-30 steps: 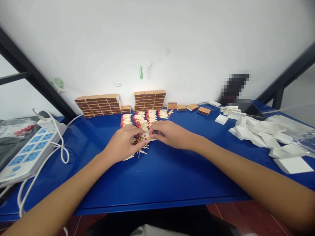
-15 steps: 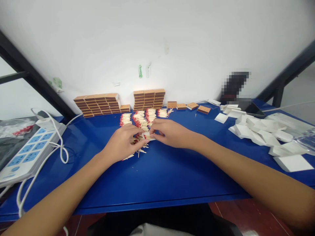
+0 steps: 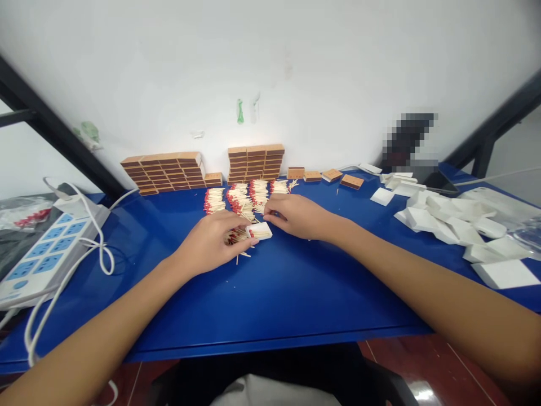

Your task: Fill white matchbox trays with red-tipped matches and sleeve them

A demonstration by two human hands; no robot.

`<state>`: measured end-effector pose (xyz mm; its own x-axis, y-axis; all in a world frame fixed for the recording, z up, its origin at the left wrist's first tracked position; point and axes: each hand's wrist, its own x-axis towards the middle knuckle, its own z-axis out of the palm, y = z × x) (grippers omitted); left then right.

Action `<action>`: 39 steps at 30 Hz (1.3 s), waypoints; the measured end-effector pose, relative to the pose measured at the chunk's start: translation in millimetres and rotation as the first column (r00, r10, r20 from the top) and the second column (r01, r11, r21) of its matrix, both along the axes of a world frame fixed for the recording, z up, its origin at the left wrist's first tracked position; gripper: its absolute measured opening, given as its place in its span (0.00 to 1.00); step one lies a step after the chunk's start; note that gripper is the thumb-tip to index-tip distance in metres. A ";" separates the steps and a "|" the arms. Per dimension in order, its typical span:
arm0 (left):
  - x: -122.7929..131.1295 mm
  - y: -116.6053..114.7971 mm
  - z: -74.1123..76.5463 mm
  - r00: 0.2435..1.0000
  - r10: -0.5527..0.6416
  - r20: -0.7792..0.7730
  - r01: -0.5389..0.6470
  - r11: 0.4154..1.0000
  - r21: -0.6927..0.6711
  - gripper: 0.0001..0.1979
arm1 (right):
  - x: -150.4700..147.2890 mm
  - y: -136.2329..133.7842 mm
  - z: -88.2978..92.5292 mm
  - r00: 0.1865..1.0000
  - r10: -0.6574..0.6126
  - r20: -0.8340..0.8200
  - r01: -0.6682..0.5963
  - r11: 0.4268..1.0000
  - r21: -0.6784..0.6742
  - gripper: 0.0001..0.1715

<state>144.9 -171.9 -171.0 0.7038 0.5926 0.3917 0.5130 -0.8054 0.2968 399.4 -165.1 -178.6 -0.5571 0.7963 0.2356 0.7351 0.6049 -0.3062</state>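
Observation:
Between the thumb and fingers of my left hand (image 3: pixel 215 239) is a small white matchbox tray (image 3: pixel 262 227), with a few matches lying in it. Loose red-tipped matches (image 3: pixel 242 255) lie under and around that hand. Just behind the tray, my right hand (image 3: pixel 296 215) is closed, its fingertips pressed together at the near end of a bundle of matches (image 3: pixel 257 193). Whatever those fingertips hold is hidden or too small to make out. More bundles of matches (image 3: pixel 214 200) are laid in a row alongside.
Stacked matchboxes (image 3: pixel 164 172) stand against the wall, with a second stack (image 3: pixel 256 163) to their right. Single matchboxes (image 3: pixel 351 181) lie further right. White trays (image 3: pixel 439 217) are heaped at the right. A power strip (image 3: pixel 51 254) with white cables lies at the left of the blue table (image 3: pixel 253 316).
My right hand has moved back and slightly right, off the matchbox tray to the match bundles. The tray stays in my left hand and its inside now shows.

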 end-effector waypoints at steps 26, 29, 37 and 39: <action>0.1 -0.1 0.3 0.998 0.000 -0.063 -0.004 0.998 -0.057 0.15 | -4.6 -1.8 -2.0 0.999 -0.031 0.024 0.032 0.998 -0.062 0.06; -0.3 -0.3 0.2 0.998 0.002 -0.063 -0.006 0.998 -0.061 0.15 | -4.4 -1.4 -2.6 0.999 -0.035 0.027 0.037 0.997 -0.062 0.05; -0.5 -0.1 0.6 0.995 -0.020 -0.099 0.014 0.998 -0.055 0.16 | -6.3 -2.8 -2.1 0.997 -0.068 0.047 0.072 0.994 -0.081 0.06; -1.0 -0.8 0.9 0.994 -0.022 -0.104 0.017 0.999 -0.050 0.17 | -6.6 -3.4 -1.8 0.996 -0.075 0.048 0.078 0.993 -0.084 0.06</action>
